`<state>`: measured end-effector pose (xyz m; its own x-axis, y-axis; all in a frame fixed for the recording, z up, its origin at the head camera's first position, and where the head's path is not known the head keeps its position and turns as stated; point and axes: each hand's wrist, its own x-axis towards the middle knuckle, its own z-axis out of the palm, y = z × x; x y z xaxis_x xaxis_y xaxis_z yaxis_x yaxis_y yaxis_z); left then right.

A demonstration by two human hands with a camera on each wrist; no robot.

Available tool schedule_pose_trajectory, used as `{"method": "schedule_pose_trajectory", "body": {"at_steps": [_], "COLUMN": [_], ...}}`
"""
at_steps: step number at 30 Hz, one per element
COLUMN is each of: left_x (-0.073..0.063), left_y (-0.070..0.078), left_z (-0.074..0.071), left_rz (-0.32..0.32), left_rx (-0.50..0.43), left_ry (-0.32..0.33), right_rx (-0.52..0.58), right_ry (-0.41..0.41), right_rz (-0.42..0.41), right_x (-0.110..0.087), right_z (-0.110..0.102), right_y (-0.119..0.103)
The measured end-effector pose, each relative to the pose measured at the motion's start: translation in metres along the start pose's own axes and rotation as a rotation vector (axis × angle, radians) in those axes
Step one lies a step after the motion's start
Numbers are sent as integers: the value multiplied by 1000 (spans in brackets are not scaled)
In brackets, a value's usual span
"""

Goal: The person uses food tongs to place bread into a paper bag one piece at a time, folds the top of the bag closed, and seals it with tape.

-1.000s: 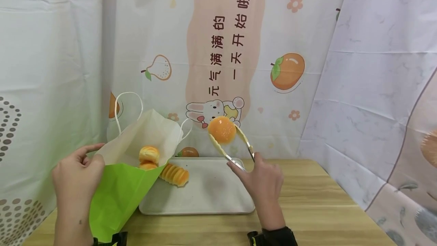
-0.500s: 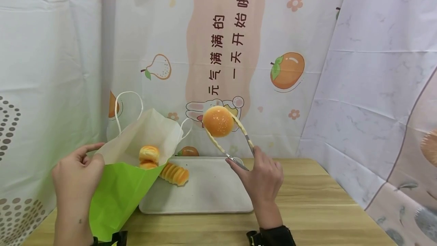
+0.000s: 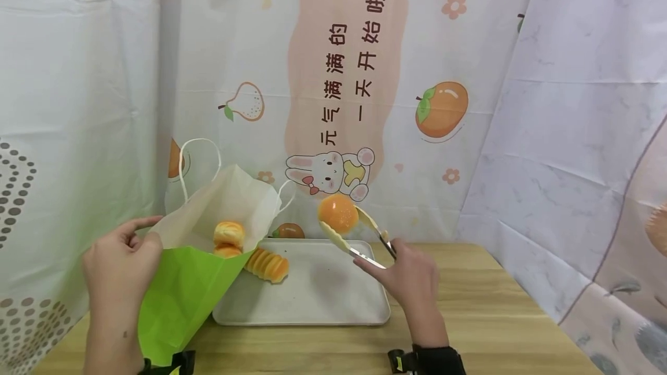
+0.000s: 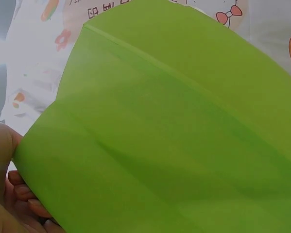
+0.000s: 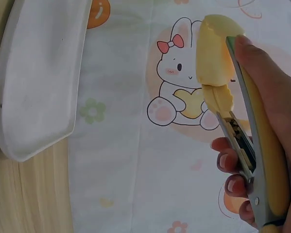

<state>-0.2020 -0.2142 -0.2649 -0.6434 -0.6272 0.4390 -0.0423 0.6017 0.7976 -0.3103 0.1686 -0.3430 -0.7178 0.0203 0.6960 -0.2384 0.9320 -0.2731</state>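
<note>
My left hand pinches the rim of a bright green paper bag with white handles, holding its mouth tilted to the right. Inside the bag two small golden bread rolls show, one on the other. My right hand grips food tongs with cream-yellow tips. Between those tips a round, glossy bun with pale specks is held above the tray's back edge. In the right wrist view, a tip of the tongs covers most of the bun.
A white rectangular tray lies on the wooden table. One ridged bread rests at its left, partly behind the bag. A printed curtain stands close behind the table.
The tongs with the bun rose slightly and tilted, then came down lower than at first, with the right hand shifting a little right. The left hand and bag stay nearly still.
</note>
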Motion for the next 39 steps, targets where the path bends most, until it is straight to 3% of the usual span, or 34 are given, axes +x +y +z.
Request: {"method": "schedule_pose_trajectory", "body": {"at_steps": [7,19,22,28,39], "left_x": [-2,-1,0,-2,-2], "left_y": [4,4,2,1,2], "left_z": [3,6,6,5,5], "left_rz": [55,70,70,44,44], "left_rx": [-4,-18,-26,-38,-21], "left_ry": [34,27,26,26,19], "right_rx": [27,33,37,66,99], "right_ry": [-177,-270,-282,-278,-279], "right_rz": [50,87,24,-207,-290], "right_x": [-1,-3,-2,3,0], "right_z": [1,5,6,2,-1], "right_y": [-4,0,3,12,7]}}
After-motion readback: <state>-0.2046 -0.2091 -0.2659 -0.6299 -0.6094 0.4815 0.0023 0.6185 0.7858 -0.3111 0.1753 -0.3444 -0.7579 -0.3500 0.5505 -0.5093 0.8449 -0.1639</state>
